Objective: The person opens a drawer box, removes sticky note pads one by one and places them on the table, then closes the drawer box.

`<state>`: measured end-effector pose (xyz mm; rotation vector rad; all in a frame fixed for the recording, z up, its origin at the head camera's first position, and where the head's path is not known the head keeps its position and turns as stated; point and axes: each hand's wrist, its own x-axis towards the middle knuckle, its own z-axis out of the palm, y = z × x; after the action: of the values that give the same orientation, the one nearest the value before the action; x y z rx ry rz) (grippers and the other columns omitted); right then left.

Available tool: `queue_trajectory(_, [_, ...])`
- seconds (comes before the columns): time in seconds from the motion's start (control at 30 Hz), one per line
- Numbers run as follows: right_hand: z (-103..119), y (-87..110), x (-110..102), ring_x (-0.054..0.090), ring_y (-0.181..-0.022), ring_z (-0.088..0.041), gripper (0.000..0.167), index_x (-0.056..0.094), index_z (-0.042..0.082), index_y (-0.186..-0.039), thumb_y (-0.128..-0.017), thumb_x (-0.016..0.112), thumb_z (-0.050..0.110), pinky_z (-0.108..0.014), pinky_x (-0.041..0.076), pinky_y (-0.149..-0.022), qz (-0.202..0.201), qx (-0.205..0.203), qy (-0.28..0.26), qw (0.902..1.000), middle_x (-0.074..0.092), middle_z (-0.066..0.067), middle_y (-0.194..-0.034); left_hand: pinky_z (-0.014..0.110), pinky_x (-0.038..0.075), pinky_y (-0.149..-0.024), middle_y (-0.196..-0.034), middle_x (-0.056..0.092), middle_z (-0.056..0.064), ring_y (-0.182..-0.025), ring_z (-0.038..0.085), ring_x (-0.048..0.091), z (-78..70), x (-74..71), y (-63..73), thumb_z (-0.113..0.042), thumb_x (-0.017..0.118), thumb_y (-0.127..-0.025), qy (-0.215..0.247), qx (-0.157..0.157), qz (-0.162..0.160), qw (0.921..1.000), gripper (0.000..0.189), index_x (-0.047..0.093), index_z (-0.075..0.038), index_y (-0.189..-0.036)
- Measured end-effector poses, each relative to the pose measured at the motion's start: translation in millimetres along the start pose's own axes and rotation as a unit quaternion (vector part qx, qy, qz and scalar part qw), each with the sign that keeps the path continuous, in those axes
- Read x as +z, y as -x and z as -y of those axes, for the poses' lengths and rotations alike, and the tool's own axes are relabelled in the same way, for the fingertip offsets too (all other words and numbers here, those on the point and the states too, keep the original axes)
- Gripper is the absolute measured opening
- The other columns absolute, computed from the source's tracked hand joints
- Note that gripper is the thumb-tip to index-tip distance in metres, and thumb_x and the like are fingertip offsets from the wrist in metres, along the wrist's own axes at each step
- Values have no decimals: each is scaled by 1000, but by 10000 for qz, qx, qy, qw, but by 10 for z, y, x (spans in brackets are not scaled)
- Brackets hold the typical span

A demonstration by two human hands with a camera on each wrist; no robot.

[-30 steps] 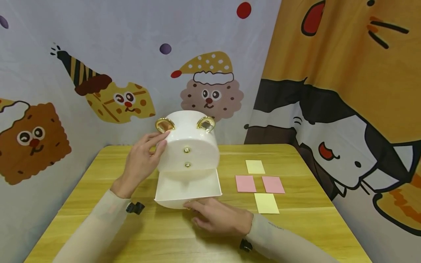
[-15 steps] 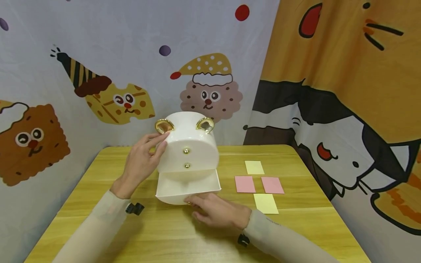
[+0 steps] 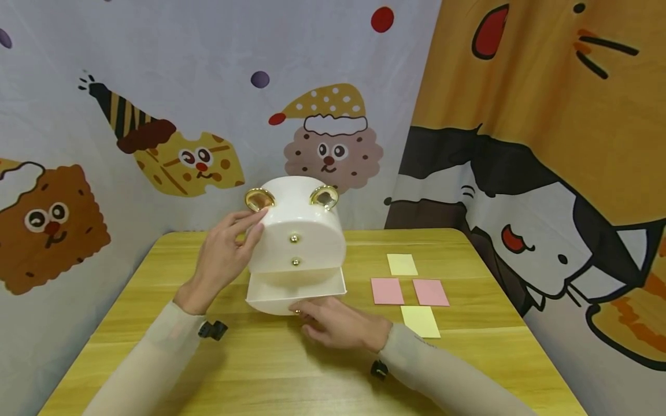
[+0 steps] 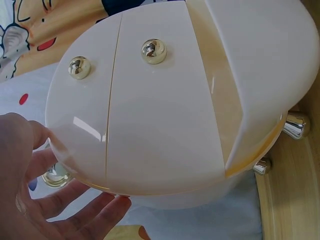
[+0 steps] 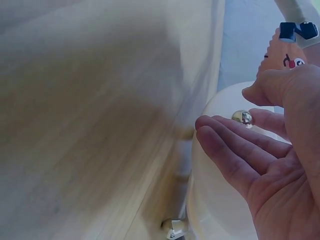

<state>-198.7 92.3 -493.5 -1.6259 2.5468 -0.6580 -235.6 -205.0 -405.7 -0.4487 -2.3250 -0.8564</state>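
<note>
A glossy white rounded drawer box with gold round ears stands on the table, its bottom drawer part way out. Nothing shows inside that drawer. My left hand rests on the box's upper left side below the left ear, fingertips along its edge; in the left wrist view the fingers lie loosely against it. My right hand is at the drawer's front. In the right wrist view one fingertip touches the gold knob, with the thumb apart from it and the other fingers extended.
On the wooden table, right of the box, lie two yellow paper squares, one far and one near, and two pink squares, left and right. A printed cartoon curtain hangs behind the table.
The bottom drawer has slid further into the box, and my right hand has moved forward with it. My left hand stays in place on the box. The paper squares have not moved.
</note>
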Motion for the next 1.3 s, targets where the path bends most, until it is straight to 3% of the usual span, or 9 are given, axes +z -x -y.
queue_trajectory(0.3, [-71, -62, 3, 66, -81, 2, 51, 63, 1, -160, -111, 77, 7, -3, 57, -79, -70, 46, -22, 10000, 86, -13, -128, 60, 75, -80, -144, 78, 18, -108, 39, 81, 2, 4, 3, -24, 71, -119, -9, 13, 9, 10000, 37, 78, -21, -155])
queue_trajectory(0.47, [-98, -96, 1, 84, -106, -13, 52, 64, 0, -159, -110, 79, 6, -12, 66, -97, -132, 52, 102, 9998, 85, -14, -131, 60, 75, -80, -144, 78, 18, -109, 39, 81, 6, 5, -2, -24, 71, -119, 7, 37, 0, 10000, 37, 78, -21, -156])
queue_trajectory(0.53, [-108, -110, -4, 85, -117, -18, 52, 64, 0, -159, -110, 79, 7, -16, 67, -105, -127, 99, 104, 9998, 85, -15, -133, 59, 75, -80, -144, 78, 18, -109, 40, 81, 8, 2, -3, -24, 71, -119, 25, 32, 1, 10000, 37, 78, -22, -156])
queue_trajectory(0.63, [-131, -127, -8, 85, -120, -19, 52, 63, 1, -160, -110, 78, 7, -18, 67, -107, -93, 180, 87, 9998, 84, -15, -135, 59, 75, -80, -144, 78, 18, -109, 39, 81, 8, 1, -3, -24, 71, -119, 47, 31, -2, 10000, 37, 78, -22, -155])
queue_trajectory(0.73, [-148, -144, -19, 84, -118, -19, 51, 63, 2, -160, -111, 78, 9, -18, 67, -105, -78, 252, 97, 9996, 85, -15, -134, 59, 75, -80, -144, 78, 18, -108, 39, 81, 6, 0, -1, -24, 71, -119, 34, 33, -8, 10000, 37, 78, -22, -155])
queue_trajectory(0.97, [-211, -190, -15, 77, -89, -10, 52, 64, 3, -161, -112, 77, 11, -9, 63, -86, -141, 228, 262, 9993, 84, -11, -127, 59, 75, -81, -144, 78, 17, -109, 39, 81, 8, -2, 0, -25, 70, -120, 20, 6, 21, 10000, 37, 78, -23, -155])
queue_trajectory(1.3, [-263, -253, -33, 62, -83, -3, 50, 67, -1, -156, -109, 79, 8, -9, 60, -83, -318, 5, 612, 9976, 83, -13, -134, 57, 76, -79, -143, 78, 18, -107, 39, 82, 20, -2, -1, -25, 71, -119, -39, 72, 29, 10000, 36, 78, -21, -155])
